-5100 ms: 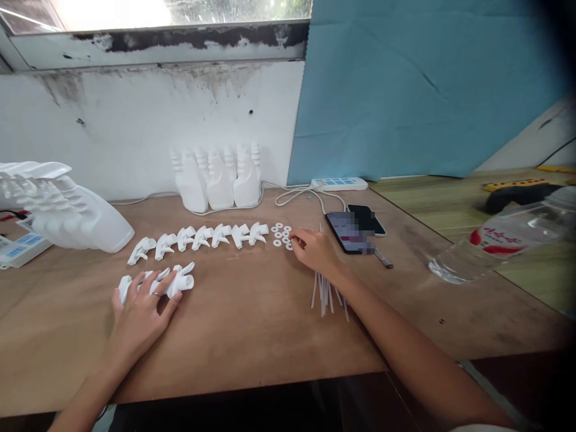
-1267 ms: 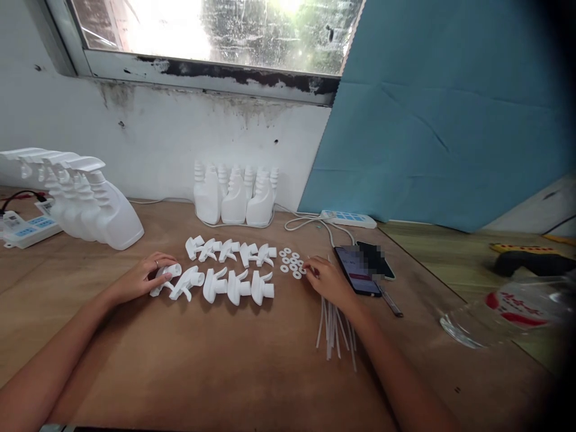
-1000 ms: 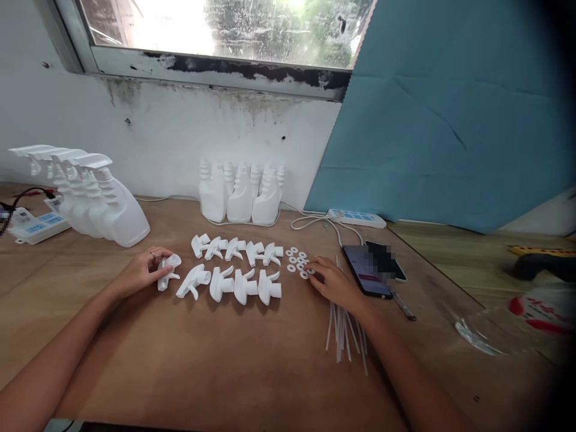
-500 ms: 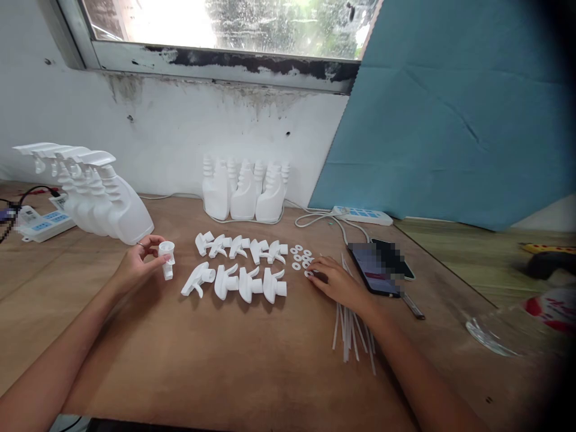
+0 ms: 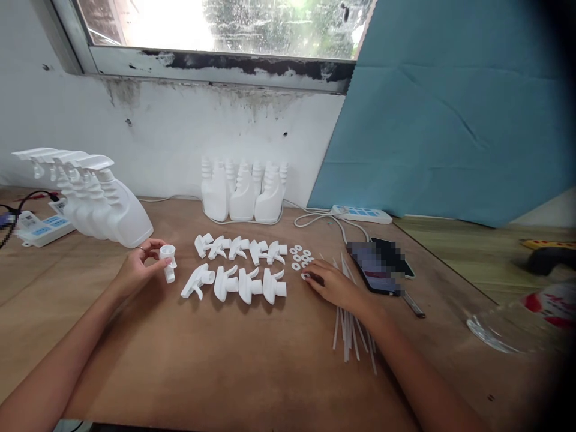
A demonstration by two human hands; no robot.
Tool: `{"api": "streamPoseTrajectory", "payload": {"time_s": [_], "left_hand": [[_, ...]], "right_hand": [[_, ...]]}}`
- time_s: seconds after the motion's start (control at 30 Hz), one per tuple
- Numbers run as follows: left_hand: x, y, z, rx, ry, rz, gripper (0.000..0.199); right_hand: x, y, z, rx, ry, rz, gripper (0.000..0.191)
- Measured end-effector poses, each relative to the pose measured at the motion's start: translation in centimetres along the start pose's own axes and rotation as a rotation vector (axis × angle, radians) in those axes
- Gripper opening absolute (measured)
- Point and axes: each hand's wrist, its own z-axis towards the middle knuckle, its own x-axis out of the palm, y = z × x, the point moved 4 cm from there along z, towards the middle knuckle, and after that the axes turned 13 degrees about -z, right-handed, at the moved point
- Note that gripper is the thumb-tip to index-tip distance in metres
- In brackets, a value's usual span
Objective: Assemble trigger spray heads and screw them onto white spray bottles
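Observation:
My left hand (image 5: 143, 269) is closed around a white trigger spray head (image 5: 168, 264), its round cap opening facing up. At the near edge of a small pile of flat white ring washers (image 5: 296, 266), my right hand (image 5: 333, 283) pinches one washer (image 5: 305, 276) between its fingertips. Between the hands, more white trigger spray heads (image 5: 251, 284) lie in two rows on the wooden table (image 5: 216, 360). Several thin translucent tubes (image 5: 346, 336) lie beneath and beside my right wrist.
White spray bottles (image 5: 243, 201) without heads stand by the wall. Bottles with heads fitted (image 5: 130, 219) stand at the left, near a power strip (image 5: 47, 229). To the right are two phones (image 5: 371, 273), a box cutter (image 5: 411, 305), another power strip (image 5: 364, 214) and a clear bottle (image 5: 499, 330).
My right hand has drawn one washer slightly left and nearer, away from the pile. My left hand keeps hold of the spray head, nearly still.

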Motion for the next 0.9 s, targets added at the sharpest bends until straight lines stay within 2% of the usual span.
{"api": "streamPoseTrajectory", "payload": {"time_s": [0.23, 0.37, 0.53, 0.6, 0.73, 0.9], "left_hand": [[0.1, 0.1, 0.1, -0.023, -0.013, -0.065, 0.05], [0.8, -1.3, -0.4, -0.031, 0.021, -0.147, 0.05], [2.5, -3.5, -1.4, 0.026, 0.05, -0.177, 0.048], [3.9, -4.6, -2.1, 0.101, 0.129, -0.163, 0.042], [8.4, -7.1, -4.4, 0.286, 0.396, -0.126, 0.03], [14.4, -9.0, -8.0, 0.43, 0.747, -0.215, 0.037]], "right_hand": [[-0.3, 0.4, 0.0, 0.023, 0.019, 0.005, 0.02], [-0.3, 0.4, -0.1, 0.01, 0.015, 0.024, 0.022], [-0.4, 0.5, -0.1, 0.028, 0.0, 0.051, 0.015], [-0.5, 0.5, -0.2, 0.051, -0.009, 0.058, 0.01], [-1.2, 0.7, -0.2, 0.111, -0.057, 0.082, 0.006], [-2.3, 2.3, -0.2, 0.115, -0.168, 0.147, 0.006]]}}
